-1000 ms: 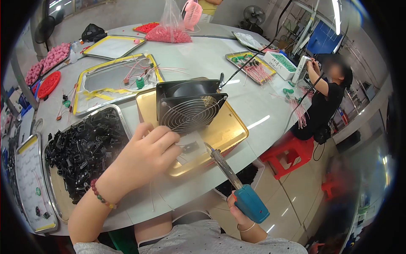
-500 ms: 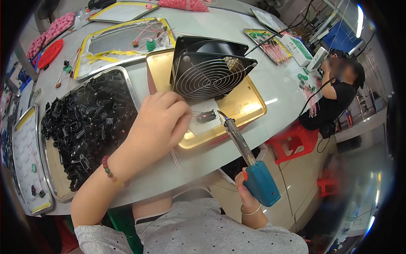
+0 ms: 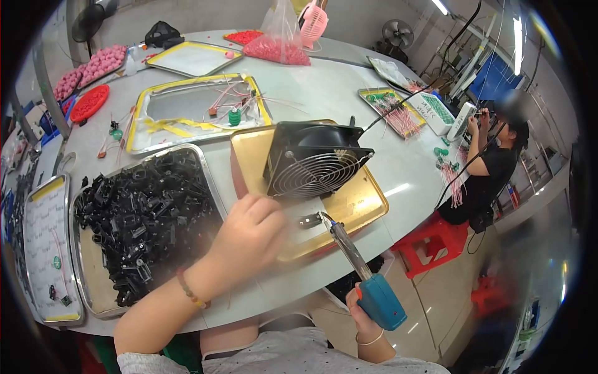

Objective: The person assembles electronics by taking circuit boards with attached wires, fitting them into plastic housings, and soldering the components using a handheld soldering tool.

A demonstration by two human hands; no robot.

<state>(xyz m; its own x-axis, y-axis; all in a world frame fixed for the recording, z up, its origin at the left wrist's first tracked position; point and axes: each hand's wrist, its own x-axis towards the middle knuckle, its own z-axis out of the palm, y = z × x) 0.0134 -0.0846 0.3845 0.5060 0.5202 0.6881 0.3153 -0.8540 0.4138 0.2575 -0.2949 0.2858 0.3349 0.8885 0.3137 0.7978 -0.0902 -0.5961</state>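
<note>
My left hand is closed in a pinch at the left edge of the gold tray, slightly blurred. Pale thin wires trail below it; the fingertips themselves are hidden. Wrapped around the teal handle of a soldering gun is my right hand. The gun's tip points up and left, at the right end of a small dark part lying on a white pad on the tray. Whether tip and part touch, I cannot tell. A black fan with a wire guard stands on the tray just behind.
A metal tray heaped with black plastic parts is left of my forearm. Behind lies a yellow-taped tray with wired parts. A co-worker sits at the right near a red stool. The fan's black cable runs rightward.
The view has tilted up, so the table appears lower. My left hand has drawn a little back from the dark part. The soldering gun's tip stays at the part's right end.
</note>
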